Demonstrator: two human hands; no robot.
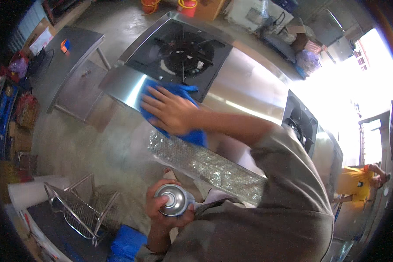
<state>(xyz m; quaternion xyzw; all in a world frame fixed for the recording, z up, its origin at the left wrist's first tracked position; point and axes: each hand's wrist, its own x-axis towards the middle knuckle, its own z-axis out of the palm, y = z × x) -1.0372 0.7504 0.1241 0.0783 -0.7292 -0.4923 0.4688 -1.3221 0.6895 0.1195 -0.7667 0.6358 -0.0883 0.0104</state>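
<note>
My right hand (pixel 174 113) lies palm down on a blue cloth (pixel 195 136), fingers stretched out and slightly blurred. It presses the cloth against the stainless steel edge of a stove (pixel 125 84), beside the black burner top (pixel 181 54). Lower down, my left hand (pixel 156 209) is wrapped round a silver metal can (pixel 174 199). The can's round, ringed end faces up, with my thumb at its rim; its side is mostly hidden. Below the cloth, a crinkled clear strip like bubble wrap (pixel 209 168) runs along the stove's front.
A second burner (pixel 297 124) sits farther right along the steel top. A grey table (pixel 74 48) stands at the left, a wire rack (pixel 81 209) at lower left near a blue object (pixel 127 244). A person in yellow (pixel 354 182) is at the far right. Orange-red buckets (pixel 150 5) stand behind.
</note>
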